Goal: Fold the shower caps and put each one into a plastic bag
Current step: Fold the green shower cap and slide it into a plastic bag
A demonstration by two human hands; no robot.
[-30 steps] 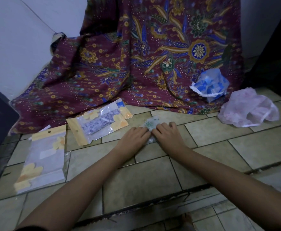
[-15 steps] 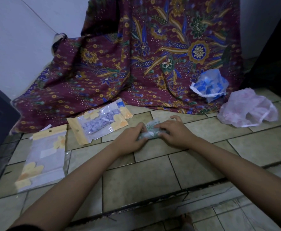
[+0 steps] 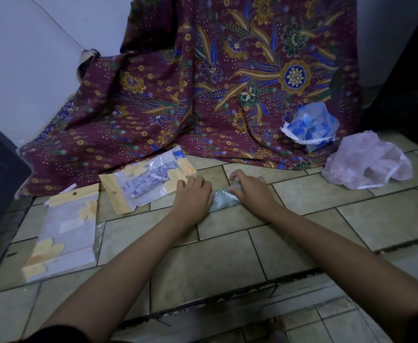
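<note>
Shower cap [image 3: 224,201], green-print, folded narrow, on the tiled floor [image 3: 227,256] at frame centre. Right hand [image 3: 251,191]: grip curled round the cap's right end. Left hand [image 3: 193,195] covers the left end, fingertips hidden; cannot tell its grip. Filled plastic bag [image 3: 148,180] just left of the hands, empty plastic bag [image 3: 67,231] at lower left. Blue shower cap [image 3: 310,127] and pink shower cap [image 3: 366,167] at right.

The pale tiled floor [image 3: 227,256] carries everything. A folded shower cap [image 3: 224,203] lies on it, under the fingers [image 3: 239,175] of the right hand [image 3: 251,193] and the left hand [image 3: 193,195]. Just left of the left fingers lies a filled plastic bag [image 3: 146,181] — farther left, a flat plastic bag [image 3: 64,231]. Well right of the right fingers lies a pink shower cap [image 3: 366,167]. Beyond the fingers, a batik cloth [image 3: 153,107] spreads onto the tiles.
</note>
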